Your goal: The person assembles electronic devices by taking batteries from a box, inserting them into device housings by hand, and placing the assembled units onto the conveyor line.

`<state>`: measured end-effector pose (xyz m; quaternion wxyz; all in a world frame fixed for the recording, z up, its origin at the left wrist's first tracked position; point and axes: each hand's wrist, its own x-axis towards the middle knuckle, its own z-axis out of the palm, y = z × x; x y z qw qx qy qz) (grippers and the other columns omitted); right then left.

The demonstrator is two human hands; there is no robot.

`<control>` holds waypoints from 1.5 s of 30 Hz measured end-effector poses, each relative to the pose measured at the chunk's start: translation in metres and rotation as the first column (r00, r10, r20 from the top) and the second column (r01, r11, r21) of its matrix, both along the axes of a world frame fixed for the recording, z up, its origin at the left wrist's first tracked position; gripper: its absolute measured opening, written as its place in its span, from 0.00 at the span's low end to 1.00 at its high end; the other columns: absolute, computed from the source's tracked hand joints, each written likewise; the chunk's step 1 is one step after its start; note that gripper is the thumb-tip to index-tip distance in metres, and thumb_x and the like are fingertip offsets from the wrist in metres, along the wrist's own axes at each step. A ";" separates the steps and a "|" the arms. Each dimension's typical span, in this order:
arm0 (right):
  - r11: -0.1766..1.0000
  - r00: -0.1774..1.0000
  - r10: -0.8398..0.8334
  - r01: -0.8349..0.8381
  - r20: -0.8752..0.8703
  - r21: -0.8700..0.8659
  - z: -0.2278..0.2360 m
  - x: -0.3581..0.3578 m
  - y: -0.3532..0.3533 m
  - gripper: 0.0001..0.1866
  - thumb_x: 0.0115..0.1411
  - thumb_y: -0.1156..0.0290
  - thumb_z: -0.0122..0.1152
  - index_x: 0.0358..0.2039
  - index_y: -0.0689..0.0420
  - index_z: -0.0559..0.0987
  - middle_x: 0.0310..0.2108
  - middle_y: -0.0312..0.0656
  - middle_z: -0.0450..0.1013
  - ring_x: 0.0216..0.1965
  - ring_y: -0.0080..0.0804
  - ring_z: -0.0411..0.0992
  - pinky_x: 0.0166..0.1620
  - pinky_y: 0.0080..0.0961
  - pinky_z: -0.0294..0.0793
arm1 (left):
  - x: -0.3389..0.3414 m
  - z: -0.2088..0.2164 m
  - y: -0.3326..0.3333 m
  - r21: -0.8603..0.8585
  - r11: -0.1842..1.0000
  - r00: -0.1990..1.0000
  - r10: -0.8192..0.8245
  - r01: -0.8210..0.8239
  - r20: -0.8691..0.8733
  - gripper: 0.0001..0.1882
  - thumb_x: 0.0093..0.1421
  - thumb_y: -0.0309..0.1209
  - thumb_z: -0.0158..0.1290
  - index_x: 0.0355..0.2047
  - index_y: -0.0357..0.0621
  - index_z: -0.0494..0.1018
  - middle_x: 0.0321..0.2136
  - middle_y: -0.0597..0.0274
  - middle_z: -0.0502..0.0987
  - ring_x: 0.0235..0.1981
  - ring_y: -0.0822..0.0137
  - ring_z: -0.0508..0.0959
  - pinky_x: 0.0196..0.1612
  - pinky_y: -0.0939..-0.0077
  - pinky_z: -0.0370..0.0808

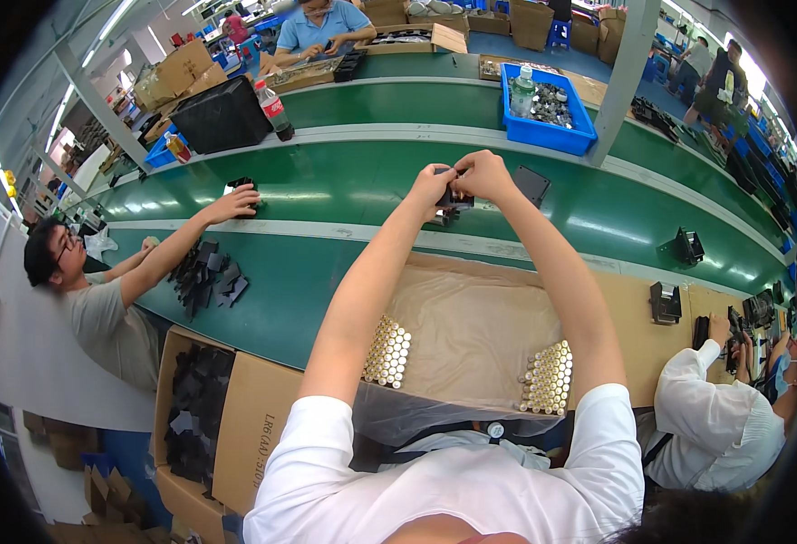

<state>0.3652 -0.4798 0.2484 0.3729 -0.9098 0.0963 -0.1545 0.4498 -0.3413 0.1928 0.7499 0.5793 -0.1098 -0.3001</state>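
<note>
Both arms reach over a carton to the green conveyor. My left hand (429, 189) is closed round the left side of a small black plastic housing (459, 200). Bent over its top, my right hand (486, 176) has its fingers pinched together; what lies between them is too small to make out. To the right of that hand a flat black plastic part (532, 184) lies on the belt. Below my forearms, the lined carton (471, 313) holds upright cylindrical batteries in two groups, left batteries (387, 354) and right batteries (548, 376).
At left a co-worker's hand (233, 203) touches another black housing (245, 190). Dark flat pieces (208, 275) lie heaped nearby. Beyond the belt stand a cola bottle (274, 111) and a blue bin (550, 132). More housings (686, 246) sit right, near another co-worker (715, 412).
</note>
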 end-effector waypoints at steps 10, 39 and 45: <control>0.963 0.946 0.151 -0.077 0.286 -0.257 -0.019 -0.027 0.031 0.21 0.48 0.76 0.73 0.45 0.64 0.85 0.29 0.40 0.85 0.26 0.33 0.79 0.35 0.23 0.77 | 0.009 -0.010 0.028 -0.042 0.995 0.996 0.090 -0.090 0.013 0.29 0.62 0.24 0.59 0.63 0.39 0.62 0.49 0.42 0.74 0.41 0.54 0.81 0.42 0.58 0.83; 0.251 0.479 0.283 -0.873 -0.831 -0.418 -0.019 -0.251 0.079 0.11 0.50 0.66 0.69 0.32 0.59 0.87 0.31 0.47 0.82 0.36 0.49 0.75 0.45 0.44 0.77 | -0.006 0.000 0.029 0.110 0.994 0.988 -0.008 -0.009 0.155 0.40 0.57 0.17 0.64 0.67 0.45 0.59 0.46 0.43 0.76 0.38 0.58 0.81 0.35 0.63 0.83; 0.509 0.506 0.536 -0.832 -0.676 -0.220 0.041 -0.179 0.076 0.06 0.54 0.72 0.62 0.28 0.57 0.85 0.27 0.43 0.82 0.25 0.47 0.76 0.35 0.39 0.78 | 0.002 -0.002 0.041 0.086 0.996 0.991 -0.002 -0.010 0.135 0.37 0.59 0.17 0.59 0.67 0.46 0.60 0.47 0.45 0.75 0.41 0.57 0.79 0.36 0.60 0.83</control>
